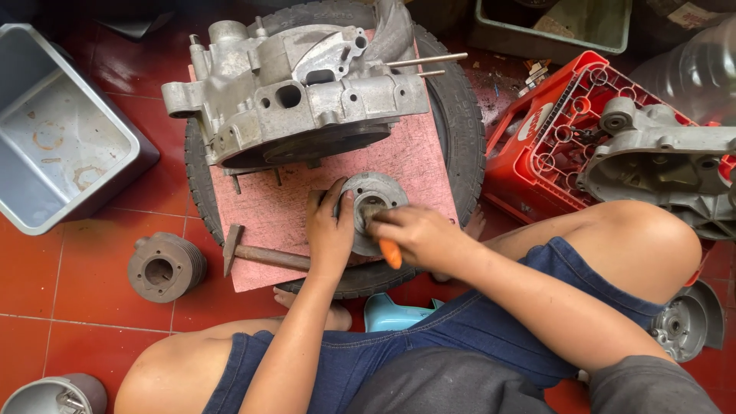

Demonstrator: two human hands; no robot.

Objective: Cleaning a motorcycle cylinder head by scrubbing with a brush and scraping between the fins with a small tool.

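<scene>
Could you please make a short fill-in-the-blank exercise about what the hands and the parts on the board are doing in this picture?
1. The left hand steadies a round metal part that lies on a ____ board.
2. The right hand works inside that part with a tool whose handle is ____.
3. The board rests on a black ____.
4. A hammer lies on the board, to the ____ of the left hand.

Missing words: pink; orange; tyre; left

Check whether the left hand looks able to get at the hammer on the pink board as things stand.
Probably yes. The left hand is steadying the round metal part, and the hammer lies just beside its wrist on the pink board, with nothing between them.
</scene>
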